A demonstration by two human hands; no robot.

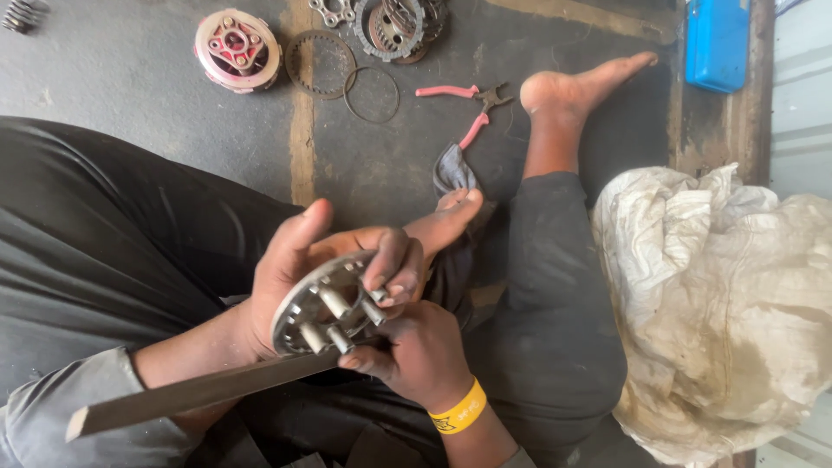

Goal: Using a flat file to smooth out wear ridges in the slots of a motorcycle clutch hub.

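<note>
Flat metal bar [199,392] runs nearest the lens, one end out past the left sleeve, the other under the right hand [416,355], which is clenched around it just beneath the disc, seemingly to brace the bar against the work. Left hand [321,260] grasps the round metal plate [325,303], thumb up, fingers hooked over the rim, tilting the studded face toward view so the posts are reachable. Plate sits over the lap, between both hands. Beyond: grey rag [452,173] by the knee, pink-handled pliers [468,100], loose rings [373,94], red-centred clutch hub [237,49] on the floor, laid within arm's reach. Blue box [718,42] farthest right.
</note>
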